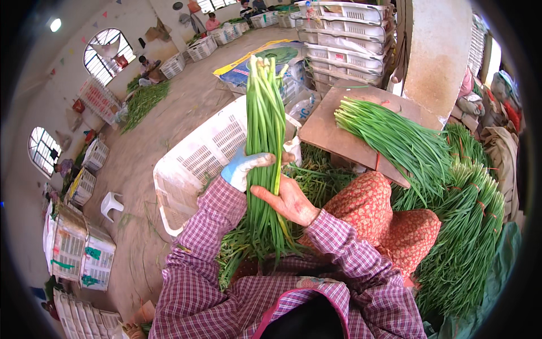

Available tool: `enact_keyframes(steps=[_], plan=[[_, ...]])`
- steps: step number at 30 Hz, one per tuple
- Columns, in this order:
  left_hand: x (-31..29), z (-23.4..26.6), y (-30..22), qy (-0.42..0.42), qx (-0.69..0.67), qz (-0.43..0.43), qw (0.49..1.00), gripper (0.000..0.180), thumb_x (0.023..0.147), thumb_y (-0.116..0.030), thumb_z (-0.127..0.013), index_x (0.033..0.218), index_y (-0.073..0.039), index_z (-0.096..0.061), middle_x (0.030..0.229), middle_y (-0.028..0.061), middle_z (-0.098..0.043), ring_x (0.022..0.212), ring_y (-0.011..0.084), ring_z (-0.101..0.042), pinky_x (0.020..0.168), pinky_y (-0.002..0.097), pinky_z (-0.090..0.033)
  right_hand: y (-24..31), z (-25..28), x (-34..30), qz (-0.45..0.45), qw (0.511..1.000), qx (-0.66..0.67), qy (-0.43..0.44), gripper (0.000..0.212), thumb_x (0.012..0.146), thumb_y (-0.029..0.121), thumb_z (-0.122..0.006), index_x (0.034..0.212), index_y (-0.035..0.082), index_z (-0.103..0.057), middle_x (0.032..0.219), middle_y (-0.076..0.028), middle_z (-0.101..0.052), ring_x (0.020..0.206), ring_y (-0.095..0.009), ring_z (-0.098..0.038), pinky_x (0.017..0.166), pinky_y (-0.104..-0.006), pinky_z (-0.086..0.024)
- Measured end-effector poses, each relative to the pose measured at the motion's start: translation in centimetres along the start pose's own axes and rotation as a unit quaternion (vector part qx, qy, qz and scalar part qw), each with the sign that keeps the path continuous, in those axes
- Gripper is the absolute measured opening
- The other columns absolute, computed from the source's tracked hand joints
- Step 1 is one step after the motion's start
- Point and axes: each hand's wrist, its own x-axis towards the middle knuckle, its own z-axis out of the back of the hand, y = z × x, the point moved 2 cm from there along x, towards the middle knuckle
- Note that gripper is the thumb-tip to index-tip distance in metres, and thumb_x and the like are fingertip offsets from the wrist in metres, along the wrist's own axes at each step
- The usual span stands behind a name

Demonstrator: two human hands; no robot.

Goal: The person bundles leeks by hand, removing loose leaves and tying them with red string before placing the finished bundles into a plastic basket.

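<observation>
A long bundle of smooth green stalks [265,107] with blunt, pale ends is held upright at the centre of the frame, pale ends toward the top edge. Its middle is clamped by the left hand [248,168], covered by a white and light-blue glove, with the fingers wrapped around the stalks. Just below, the stalks are clamped by the bare right hand [293,202]: the thumb is laid across the front; the other fingers are partly hidden behind. A white, slotted plastic crate [192,169] is positioned left of centre. At upper right, a second fanned green bundle [389,133] is supported by a flat, brown rectangular board [324,124]. A dense heap of slender green bundles [460,243] is seen at right.
</observation>
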Motion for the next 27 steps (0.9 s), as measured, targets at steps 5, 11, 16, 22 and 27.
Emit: enact_keyframes(steps=[5, 11, 16, 22, 27], plan=[[-1.1, 1.9, 0.8, -0.085, -0.007, 0.045, 0.995, 0.061, 0.073, -0.005, -0.065, 0.129, 0.003, -0.042, 0.097, 0.0188, -0.062, 0.09, 0.0299, -0.063, 0.082, 0.0424, -0.053, 1.4, 5.7, -2.1, -0.024, 0.932, -0.353, 0.079, 0.058, 0.083, 0.051, -0.06, 0.111, 0.001, -0.055, 0.071, -0.016, -0.064, 0.065, -0.025, -0.065, 0.061, -0.0347, -0.052], [0.6, 1.3, 1.7, -0.097, 0.014, 0.083, 0.992, 0.06, 0.068, -0.007, -0.072, 0.122, 0.001, -0.047, 0.087, 0.0127, -0.063, 0.07, 0.023, -0.065, 0.062, 0.0355, -0.057, 4.1, 11.6, 1.1, 0.032, 0.96, -0.152, -0.234, 0.03, 0.082, 0.024, -0.068, 0.096, 0.0, -0.058, 0.072, -0.012, -0.066, 0.065, -0.023, -0.066, 0.058, -0.0324, -0.05], [0.9, 1.3, 2.8, -0.096, 0.051, 0.114, 0.987, 0.062, 0.065, -0.013, -0.076, 0.119, 0.0, -0.048, 0.084, 0.0112, -0.062, 0.069, 0.0206, -0.064, 0.06, 0.0319, -0.055, 2.4, 10.1, 4.8, 0.034, 0.943, -0.226, -0.241, 0.034, 0.081, 0.028, -0.068, 0.102, 0.004, -0.054, 0.078, -0.014, -0.067, 0.067, -0.032, -0.065, 0.058, -0.0408, -0.049], [-0.5, 4.6, 4.2, -0.131, 0.033, 0.131, 0.982, 0.067, 0.065, -0.004, -0.073, 0.125, 0.002, -0.045, 0.091, 0.0155, -0.063, 0.067, 0.0236, -0.064, 0.059, 0.0344, -0.056, -0.5, 12.9, 4.9, 0.108, 0.876, -0.366, -0.295, 0.011, 0.084, 0.016, -0.059, 0.089, 0.007, -0.063, 0.072, -0.011, -0.059, 0.064, -0.03, -0.06, 0.056, -0.0391, -0.047], [-2.6, 7.5, 5.7, -0.113, -0.047, 0.17, 0.978, 0.086, 0.063, 0.004, -0.068, 0.14, 0.0, -0.029, 0.088, 0.015, -0.062, 0.068, 0.026, -0.065, 0.057, 0.0393, -0.055, -1.2, 18.0, 3.4, 0.079, 0.831, -0.421, -0.355, 0.011, 0.084, 0.017, -0.061, 0.089, 0.008, -0.065, 0.07, -0.009, -0.06, 0.06, -0.023, -0.061, 0.056, -0.0352, -0.05]])
